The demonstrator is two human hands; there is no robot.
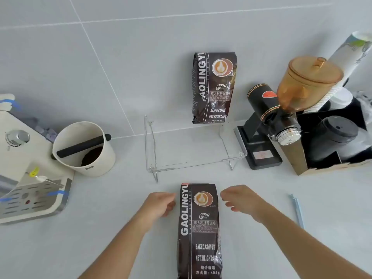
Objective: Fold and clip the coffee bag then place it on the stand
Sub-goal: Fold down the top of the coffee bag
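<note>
Head view: flanking the bag [198, 228] top at lower centre, both hands [161, 204] [239, 200] loosely open, empty, readying a fold.

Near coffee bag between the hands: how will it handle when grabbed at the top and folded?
The near coffee bag looks full and bulging, so probably hefty and bottom-heavy. Its glossy film likely creases readily but may be slippery. Standing tall and narrow, it could tip if pushed near the top.

Both coffee bags, the near coffee bag [199, 230] and the far one [214, 87], are dark brown with white lettering and an orange-and-cream latte emblem. The stand [193, 146] is clear; the grinder [267, 125] is black under an amber hopper [308, 81]; the clip [298, 210] is pale blue.
</note>
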